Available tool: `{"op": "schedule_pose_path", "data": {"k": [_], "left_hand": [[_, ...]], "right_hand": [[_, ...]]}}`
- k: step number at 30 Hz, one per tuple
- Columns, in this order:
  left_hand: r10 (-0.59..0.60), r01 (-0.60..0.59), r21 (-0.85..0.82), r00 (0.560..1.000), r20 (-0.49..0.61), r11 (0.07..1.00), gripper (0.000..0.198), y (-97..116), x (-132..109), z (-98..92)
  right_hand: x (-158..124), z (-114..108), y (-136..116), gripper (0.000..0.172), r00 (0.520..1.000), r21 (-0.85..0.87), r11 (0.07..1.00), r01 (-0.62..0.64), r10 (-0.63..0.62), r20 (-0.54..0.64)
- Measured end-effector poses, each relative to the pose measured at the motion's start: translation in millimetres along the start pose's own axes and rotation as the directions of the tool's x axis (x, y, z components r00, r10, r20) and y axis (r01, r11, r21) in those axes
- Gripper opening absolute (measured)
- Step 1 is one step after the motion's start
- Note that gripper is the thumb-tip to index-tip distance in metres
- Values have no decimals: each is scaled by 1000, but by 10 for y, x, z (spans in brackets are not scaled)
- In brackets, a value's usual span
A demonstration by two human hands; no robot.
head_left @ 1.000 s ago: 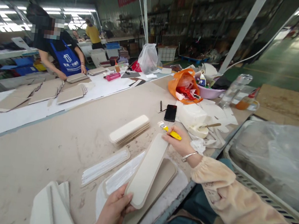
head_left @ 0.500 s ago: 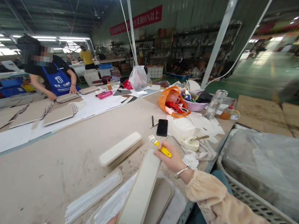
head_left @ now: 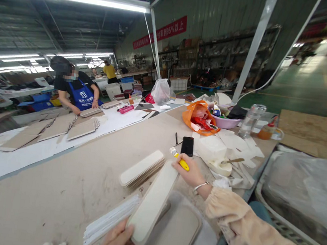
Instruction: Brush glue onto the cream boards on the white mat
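Note:
A long pale panel with rounded ends (head_left: 153, 202) slants across the near part of the table. My left hand (head_left: 119, 239) grips its lower end, thumb on top. My right hand (head_left: 191, 171) holds a yellow-handled brush (head_left: 182, 164), bristles pointing up and left, and its fingers also touch the panel's far end. Left of the panel lies a stack of similar pale panels (head_left: 142, 168). A white-smeared strip (head_left: 111, 219) lies partly behind the held panel. Under and to the right is a larger beige board (head_left: 181, 232).
Beyond my right hand are a black phone (head_left: 187, 146), a white tub (head_left: 212, 147), an orange bag (head_left: 188, 115), a glass bottle (head_left: 251, 121) and a glue bottle (head_left: 266, 131). A lidless crate (head_left: 268, 167) stands right. Across the table, a person in a blue apron (head_left: 80, 92) handles boards.
The held panel has shifted left, off part of the larger board and over the white-smeared strip. More of my left hand shows. The whole view has swung left.

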State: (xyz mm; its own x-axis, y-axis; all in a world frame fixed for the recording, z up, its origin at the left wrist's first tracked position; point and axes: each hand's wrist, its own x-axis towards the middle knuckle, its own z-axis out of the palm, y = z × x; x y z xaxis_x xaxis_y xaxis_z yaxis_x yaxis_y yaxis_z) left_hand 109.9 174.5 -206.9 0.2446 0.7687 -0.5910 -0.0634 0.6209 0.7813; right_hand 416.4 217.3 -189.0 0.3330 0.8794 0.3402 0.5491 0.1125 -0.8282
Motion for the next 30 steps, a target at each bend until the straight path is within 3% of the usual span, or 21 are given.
{"op": "schedule_pose_path", "data": {"k": [6, 11, 16, 22, 26, 30], "left_hand": [[306, -268, 317, 949, -74, 910, 43, 723, 509, -139], [437, -282, 647, 895, -90, 709, 38, 1027, 1056, -228], [481, -239, 750, 868, -119, 616, 35, 1101, 1418, -301], [527, -205, 848, 844, -100, 489, 32, 1061, 1605, -345], [592, -178, 896, 798, -109, 406, 39, 1047, 1551, -332], [694, -193, 917, 710, -115, 349, 59, 892, 1257, -362]], "right_hand": [[553, 367, 87, 15, 999, -57, 998, 19, -22, -41], [845, 647, 241, 7, 1000, -110, 994, 4, -7, -30], [970, 791, 362, 7, 1000, -164, 986, -25, 25, 1], [1021, 848, 462, 10, 999, -224, 974, -40, 46, 21], [967, 773, 447, 12, 999, -254, 967, -20, 28, 28], [725, 498, 364, 14, 999, -254, 967, -4, 14, 36]]}}
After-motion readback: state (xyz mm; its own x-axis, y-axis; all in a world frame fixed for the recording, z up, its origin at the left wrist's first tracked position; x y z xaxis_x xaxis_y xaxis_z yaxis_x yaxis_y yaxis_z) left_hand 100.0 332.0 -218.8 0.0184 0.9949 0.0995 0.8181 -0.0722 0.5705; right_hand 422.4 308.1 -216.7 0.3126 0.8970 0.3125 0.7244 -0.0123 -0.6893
